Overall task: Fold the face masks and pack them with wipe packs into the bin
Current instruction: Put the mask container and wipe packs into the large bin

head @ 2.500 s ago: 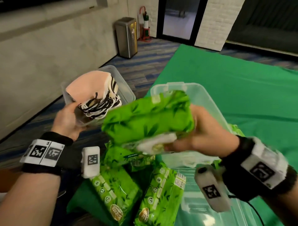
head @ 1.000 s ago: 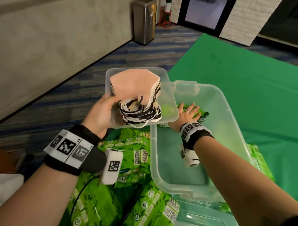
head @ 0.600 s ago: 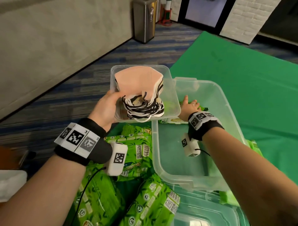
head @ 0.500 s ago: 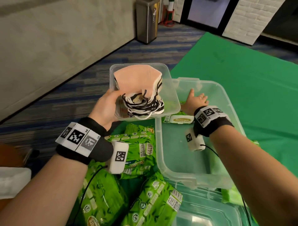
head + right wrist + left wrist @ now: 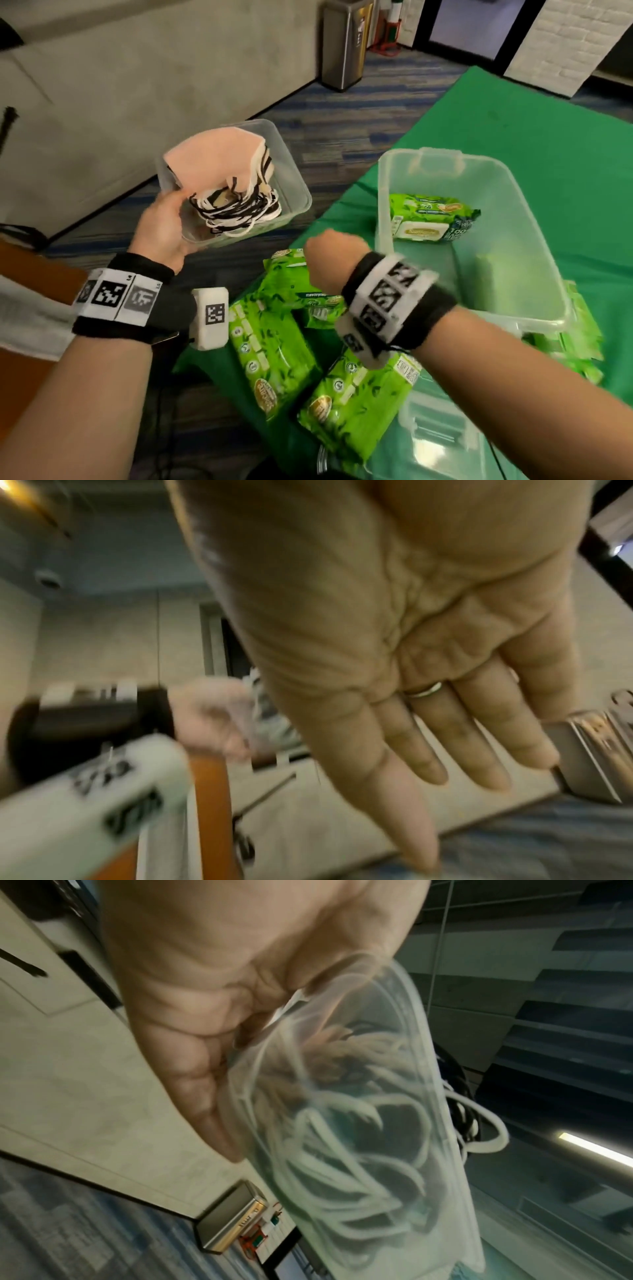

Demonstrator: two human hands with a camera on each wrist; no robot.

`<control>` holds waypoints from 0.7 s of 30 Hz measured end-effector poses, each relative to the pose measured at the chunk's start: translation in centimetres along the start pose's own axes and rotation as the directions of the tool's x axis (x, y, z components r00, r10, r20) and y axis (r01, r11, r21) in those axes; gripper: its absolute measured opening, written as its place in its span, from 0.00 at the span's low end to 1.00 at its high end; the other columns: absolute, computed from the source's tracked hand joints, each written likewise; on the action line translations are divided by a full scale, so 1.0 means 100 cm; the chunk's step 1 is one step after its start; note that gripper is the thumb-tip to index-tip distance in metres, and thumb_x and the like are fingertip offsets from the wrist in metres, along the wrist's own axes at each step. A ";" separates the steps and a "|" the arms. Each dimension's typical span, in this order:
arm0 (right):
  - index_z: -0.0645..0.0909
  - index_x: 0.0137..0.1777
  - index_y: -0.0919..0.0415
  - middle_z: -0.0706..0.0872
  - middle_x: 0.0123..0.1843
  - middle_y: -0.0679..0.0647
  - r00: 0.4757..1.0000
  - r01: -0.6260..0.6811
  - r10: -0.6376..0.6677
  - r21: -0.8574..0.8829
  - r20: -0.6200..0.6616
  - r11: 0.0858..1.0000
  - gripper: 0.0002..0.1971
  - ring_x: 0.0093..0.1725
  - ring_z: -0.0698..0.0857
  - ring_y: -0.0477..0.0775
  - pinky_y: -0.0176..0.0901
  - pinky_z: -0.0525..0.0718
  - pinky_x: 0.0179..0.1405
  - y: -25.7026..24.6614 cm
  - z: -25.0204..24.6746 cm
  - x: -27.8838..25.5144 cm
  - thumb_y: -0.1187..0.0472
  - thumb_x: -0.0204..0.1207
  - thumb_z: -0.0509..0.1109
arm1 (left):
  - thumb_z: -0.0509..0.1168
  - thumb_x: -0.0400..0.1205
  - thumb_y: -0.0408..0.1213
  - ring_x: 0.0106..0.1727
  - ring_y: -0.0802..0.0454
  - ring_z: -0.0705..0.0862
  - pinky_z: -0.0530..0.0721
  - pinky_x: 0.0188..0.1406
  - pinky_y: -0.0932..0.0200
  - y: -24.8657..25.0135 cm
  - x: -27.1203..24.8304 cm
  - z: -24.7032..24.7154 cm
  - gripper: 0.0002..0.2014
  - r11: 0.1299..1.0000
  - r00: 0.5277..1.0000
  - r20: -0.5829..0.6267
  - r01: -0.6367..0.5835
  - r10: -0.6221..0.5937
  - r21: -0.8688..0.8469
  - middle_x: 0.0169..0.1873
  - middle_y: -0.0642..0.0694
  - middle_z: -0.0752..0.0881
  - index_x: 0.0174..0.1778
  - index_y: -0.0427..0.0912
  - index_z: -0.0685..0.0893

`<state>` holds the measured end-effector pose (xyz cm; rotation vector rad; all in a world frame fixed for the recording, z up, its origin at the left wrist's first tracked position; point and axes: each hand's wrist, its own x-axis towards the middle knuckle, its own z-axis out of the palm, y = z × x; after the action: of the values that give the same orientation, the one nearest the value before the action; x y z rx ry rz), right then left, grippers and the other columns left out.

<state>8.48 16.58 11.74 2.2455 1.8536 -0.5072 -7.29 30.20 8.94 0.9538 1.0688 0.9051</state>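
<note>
My left hand (image 5: pixel 161 226) grips the near rim of a small clear container (image 5: pixel 291 192) and holds it up, left of the green cloth. A stack of pink face masks (image 5: pixel 212 154) with black and white ear loops lies in the container. In the left wrist view my left hand (image 5: pixel 222 993) curls round the container's wall (image 5: pixel 359 1123). The large clear bin (image 5: pixel 534 260) stands on the cloth with one green wipe pack (image 5: pixel 431 219) at its far end. My right hand (image 5: pixel 332 253) hovers over the loose wipe packs (image 5: pixel 270 349). The right wrist view shows its fingers (image 5: pixel 462 750) straight and holding nothing.
More wipe packs (image 5: pixel 352 401) lie at the cloth's near left corner, and others (image 5: pixel 575 342) lie right of the bin. The bin's clear lid (image 5: pixel 438 438) lies in front of it. A steel waste can (image 5: pixel 346 41) stands by the far wall.
My right hand has let go of the wipe pack in the bin and has drawn back left over the loose packs. My left hand has carried the mask container left, off the bin's rim.
</note>
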 end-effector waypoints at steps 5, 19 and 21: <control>0.55 0.79 0.68 0.51 0.81 0.74 0.987 -0.109 0.114 -0.051 0.110 0.993 0.25 0.79 0.51 0.76 0.67 0.55 0.75 -0.020 0.086 0.045 0.64 0.83 0.53 | 0.57 0.84 0.42 0.44 0.54 0.87 0.88 0.31 0.59 -0.011 -0.012 -0.027 0.10 0.999 0.998 -0.045 0.045 -0.046 -0.004 0.43 0.52 0.88 0.56 0.49 0.82; 0.57 0.75 0.72 0.65 0.73 0.74 0.996 0.003 -0.022 -0.231 -0.081 0.973 0.24 0.71 0.66 0.79 0.74 0.66 0.66 -0.010 0.099 0.070 0.68 0.80 0.56 | 0.55 0.86 0.39 0.46 0.53 0.86 0.86 0.25 0.60 -0.025 -0.022 -0.039 0.19 0.998 0.998 -0.029 0.053 -0.053 -0.021 0.50 0.49 0.86 0.73 0.46 0.73; 0.58 0.74 0.72 0.67 0.72 0.73 0.995 0.028 -0.052 -0.266 -0.086 0.963 0.26 0.70 0.68 0.77 0.73 0.67 0.65 -0.007 0.099 0.071 0.66 0.78 0.61 | 0.55 0.86 0.39 0.48 0.51 0.86 0.87 0.26 0.59 -0.023 -0.022 -0.042 0.19 0.999 0.998 -0.034 0.049 -0.050 -0.024 0.54 0.45 0.86 0.73 0.46 0.73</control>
<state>7.53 19.74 -0.02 2.0892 1.8859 -0.1504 -11.50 28.17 6.58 0.8919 1.1045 0.8936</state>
